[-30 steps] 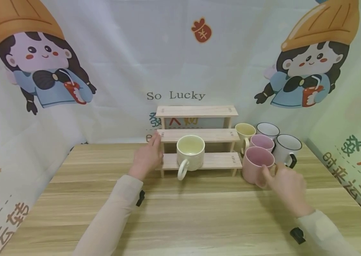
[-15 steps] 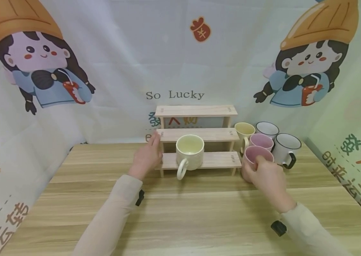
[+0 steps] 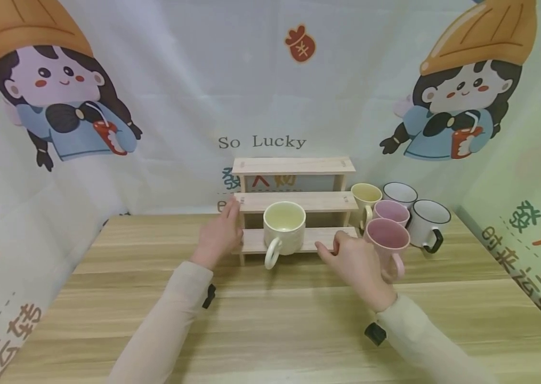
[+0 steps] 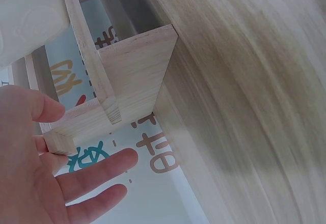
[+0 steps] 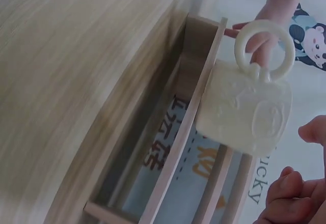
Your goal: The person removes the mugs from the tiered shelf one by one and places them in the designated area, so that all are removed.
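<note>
A pale yellow-green mug (image 3: pixel 285 229) stands on the lowest board of a small three-step wooden shelf (image 3: pixel 294 201), its handle toward me. In the right wrist view the raised pattern on that mug (image 5: pixel 244 109) shows. My left hand (image 3: pixel 219 237) is at the shelf's left end; in the left wrist view its thumb and a finger hold the end of a board (image 4: pixel 60 141), with two other fingers stretched out. Nothing is held by my right hand (image 3: pixel 358 264), which is just right of the mug, thumb apart from bent fingers. Close to it stands a dark pink mug (image 3: pixel 387 248).
Behind the dark pink mug are a lighter pink mug (image 3: pixel 392 213), a yellow mug (image 3: pixel 366 193) and two white dark-rimmed mugs, one nearer (image 3: pixel 426 226) and one farther back (image 3: pixel 401 193). A printed cloth (image 3: pixel 179 106) hangs behind the wooden table (image 3: pixel 270 330).
My right hand has left the dark pink mug and moved left toward the pale mug. The dark pink mug's handle now shows at its front. My left hand stays at the shelf.
</note>
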Demonstrator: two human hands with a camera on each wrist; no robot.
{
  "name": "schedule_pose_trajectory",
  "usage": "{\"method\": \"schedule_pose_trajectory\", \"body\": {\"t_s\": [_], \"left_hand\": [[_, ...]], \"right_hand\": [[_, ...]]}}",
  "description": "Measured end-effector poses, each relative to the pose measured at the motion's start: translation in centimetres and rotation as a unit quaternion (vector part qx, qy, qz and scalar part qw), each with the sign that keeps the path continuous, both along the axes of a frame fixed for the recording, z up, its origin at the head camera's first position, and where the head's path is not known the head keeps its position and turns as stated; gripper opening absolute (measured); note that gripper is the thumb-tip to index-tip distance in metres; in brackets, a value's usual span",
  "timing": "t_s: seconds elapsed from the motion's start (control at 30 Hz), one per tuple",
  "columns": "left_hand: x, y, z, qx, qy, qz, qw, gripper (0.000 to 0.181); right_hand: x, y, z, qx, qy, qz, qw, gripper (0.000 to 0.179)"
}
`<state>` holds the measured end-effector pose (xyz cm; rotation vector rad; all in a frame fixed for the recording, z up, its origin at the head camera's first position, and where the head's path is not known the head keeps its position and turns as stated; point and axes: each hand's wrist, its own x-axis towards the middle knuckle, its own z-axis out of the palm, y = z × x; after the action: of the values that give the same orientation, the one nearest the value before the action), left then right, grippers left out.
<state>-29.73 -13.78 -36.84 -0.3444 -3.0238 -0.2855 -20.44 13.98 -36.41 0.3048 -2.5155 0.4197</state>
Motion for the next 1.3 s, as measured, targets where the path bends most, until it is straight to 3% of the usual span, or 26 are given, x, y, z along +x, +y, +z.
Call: {"method": "schedule_pose_trajectory", "body": {"t_s": [0.2, 0.47, 0.8, 1.03, 1.3], "left_hand": [[0.0, 0.1, 0.4, 0.0, -0.006, 0.005, 1.0, 0.071], [0.1, 0.1, -0.1, -0.006, -0.009, 0.003, 0.9999, 0.072], [0.0, 0.1, -0.1, 0.0, 0.001, 0.005, 1.0, 0.073], [0.0, 0.1, -0.2, -0.001, -0.008, 0.003, 1.0, 0.074], [-0.3, 0.0, -0.2, 0.0, -0.011, 0.002, 0.9999, 0.075]], "right_hand": [[-0.5, -2.4, -0.4, 0.01, -0.047, 0.014, 0.9987, 0.042], [-0.2, -6.1, -0.7, 0.01, -0.104, 0.049, 0.9933, 0.052], [-0.4, -8.5, -1.5, 0.05, -0.055, 0.047, 0.9961, 0.055], [-0.4, -8.3, -1.7, 0.035, -0.088, 0.035, 0.9949, 0.047], [0.0, -7.2, -1.3, 0.044, -0.094, 0.03, 0.9942, 0.037]]}}
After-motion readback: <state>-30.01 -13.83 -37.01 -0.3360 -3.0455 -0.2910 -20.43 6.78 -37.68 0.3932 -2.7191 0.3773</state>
